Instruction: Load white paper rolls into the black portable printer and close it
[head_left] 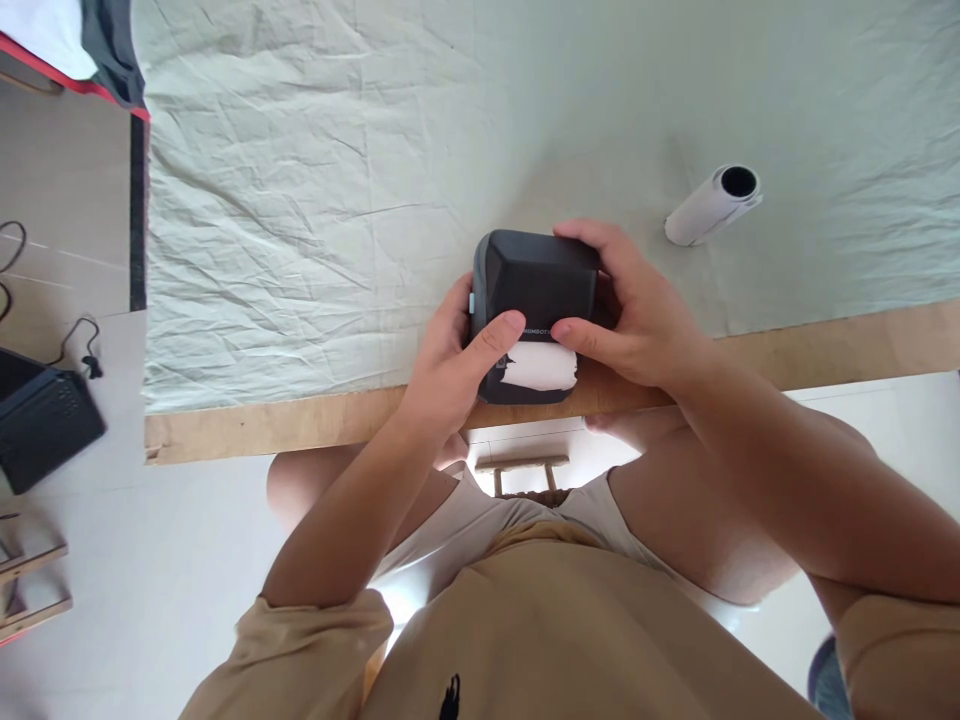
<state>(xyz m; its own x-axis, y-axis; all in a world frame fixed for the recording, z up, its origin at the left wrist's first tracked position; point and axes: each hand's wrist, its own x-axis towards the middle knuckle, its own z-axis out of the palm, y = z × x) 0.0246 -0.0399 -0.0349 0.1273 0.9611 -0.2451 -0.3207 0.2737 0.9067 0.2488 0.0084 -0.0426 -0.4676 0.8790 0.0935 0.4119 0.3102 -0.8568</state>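
Observation:
A black boxy device [541, 290] with small pale lettering sits at the table's front edge, and a torn-edged white paper piece [541, 366] shows at its near end. My left hand [469, 355] grips its left side, thumb on top. On its right side, my right hand [619, 300] wraps the far corner with the fingers, its thumb resting near the lettering. The undersides of both hands are hidden. Farther right, a white paper roll [701, 212] with a dark hollow core stands on the cloth.
A wrinkled pale green cloth [300, 200] covers the table, whose bare wooden edge [277, 425] runs along the front. Dark and white fabric with a red edge hangs at the upper left. On the floor at left lie a black box [49, 425], a cable and a wooden rack.

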